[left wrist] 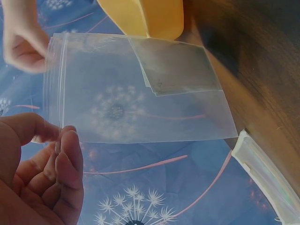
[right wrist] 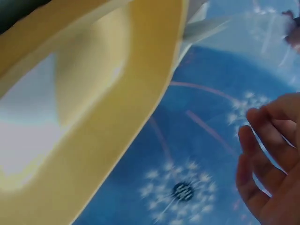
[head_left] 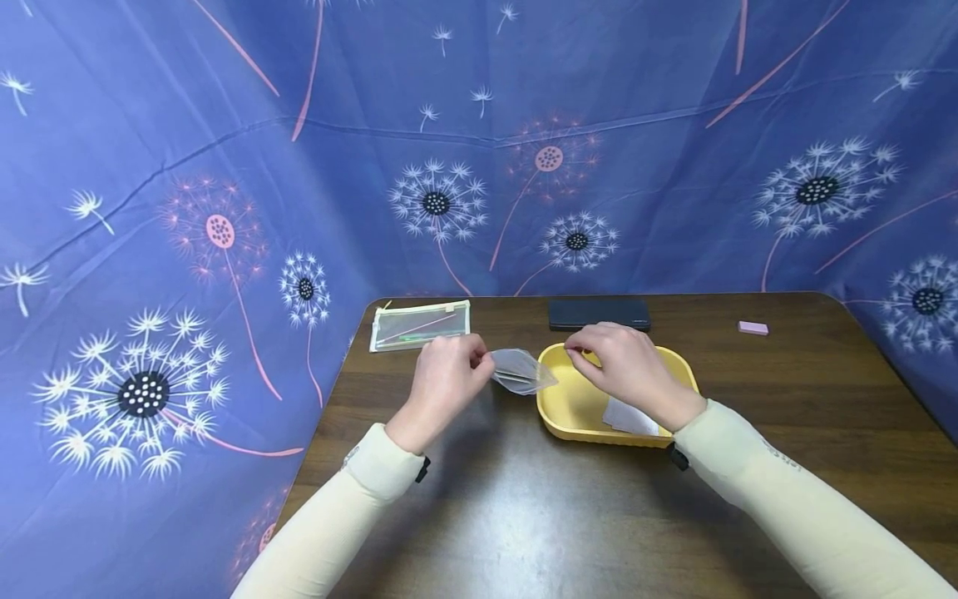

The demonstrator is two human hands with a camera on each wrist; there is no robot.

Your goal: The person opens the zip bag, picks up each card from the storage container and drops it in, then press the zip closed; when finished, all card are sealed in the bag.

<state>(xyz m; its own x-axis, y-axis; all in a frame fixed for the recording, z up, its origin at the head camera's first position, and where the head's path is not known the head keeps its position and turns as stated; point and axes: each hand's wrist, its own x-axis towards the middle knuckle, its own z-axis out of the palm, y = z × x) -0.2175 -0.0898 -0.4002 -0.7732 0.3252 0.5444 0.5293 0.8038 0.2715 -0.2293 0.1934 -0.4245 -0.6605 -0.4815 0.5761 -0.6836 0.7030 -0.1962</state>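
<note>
A clear zip bag (head_left: pixel 522 371) is pinched at its zip edge by the left hand (head_left: pixel 443 378) and is held above the table (head_left: pixel 479 516), just left of the yellow tray (head_left: pixel 555 420). In the left wrist view a smaller flat insert (left wrist: pixel 176 65) is seen inside the bag. The right hand (head_left: pixel 624 366) hovers over the tray with its fingers loosely curled; nothing is seen gripped in it, though whether its fingertips touch the bag cannot be told. A pale sheet (head_left: pixel 630 418) lies in the tray. The bag is judged very light, thin, limp and slippery, so it is best taken by the stiffer zip strip or a corner, with a firm pinch. A pouch (head_left: pixel 419 325), a dark phone (head_left: pixel 599 314) and a pink eraser (head_left: pixel 753 328) lie farther back.
</note>
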